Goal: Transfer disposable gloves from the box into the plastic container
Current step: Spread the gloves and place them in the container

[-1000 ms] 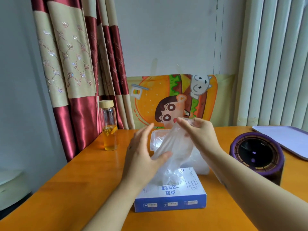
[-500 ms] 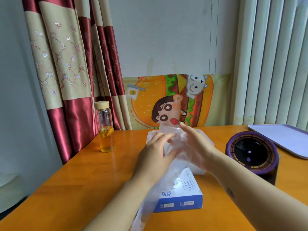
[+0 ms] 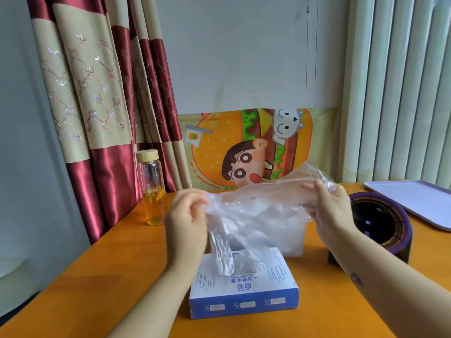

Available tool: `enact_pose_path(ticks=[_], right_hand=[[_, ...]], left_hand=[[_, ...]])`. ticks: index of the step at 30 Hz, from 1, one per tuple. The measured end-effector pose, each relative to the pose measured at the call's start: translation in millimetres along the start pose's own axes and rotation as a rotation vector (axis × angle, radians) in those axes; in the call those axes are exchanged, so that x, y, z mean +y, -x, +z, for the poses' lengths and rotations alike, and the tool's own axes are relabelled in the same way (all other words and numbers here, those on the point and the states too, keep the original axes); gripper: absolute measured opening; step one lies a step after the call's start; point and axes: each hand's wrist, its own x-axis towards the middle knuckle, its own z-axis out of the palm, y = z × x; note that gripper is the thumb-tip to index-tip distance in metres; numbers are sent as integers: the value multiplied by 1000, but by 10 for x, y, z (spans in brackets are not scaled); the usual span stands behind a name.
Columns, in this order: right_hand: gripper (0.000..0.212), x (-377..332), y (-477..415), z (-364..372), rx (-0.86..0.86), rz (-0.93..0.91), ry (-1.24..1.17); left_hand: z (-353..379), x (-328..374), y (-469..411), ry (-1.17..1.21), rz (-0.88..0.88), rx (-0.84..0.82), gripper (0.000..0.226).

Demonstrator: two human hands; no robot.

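Note:
A clear disposable glove (image 3: 258, 206) is stretched sideways between my two hands above the table. My left hand (image 3: 188, 220) pinches its left end, and my right hand (image 3: 329, 211) grips its right end. Part of the glove hangs down toward the blue and white glove box (image 3: 244, 296), which lies flat at the near middle of the table. Right behind the box stands the translucent plastic container (image 3: 290, 237), mostly hidden by the glove, with more clear plastic showing inside it.
A glass bottle (image 3: 152, 191) with yellow liquid stands at the left, near the curtain. At the right, a round purple device (image 3: 380, 223) sits beside a pale tray (image 3: 415, 201). A cartoon poster (image 3: 244, 147) leans against the wall behind the orange table (image 3: 97, 276).
My hands have moved apart and spread the glove sideways. One second ago it was drawn up out of the box between hands held close together.

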Motion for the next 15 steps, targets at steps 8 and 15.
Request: enact_pose_path(ticks=[8,15], right_hand=[[7,-5,110,91,-66,-210,82],[5,99,224,137,-211,-155,104]], left_hand=[[252,-134,503,-452,-152,-1191,18],[295,-59,514,-830,222,-1274,30]])
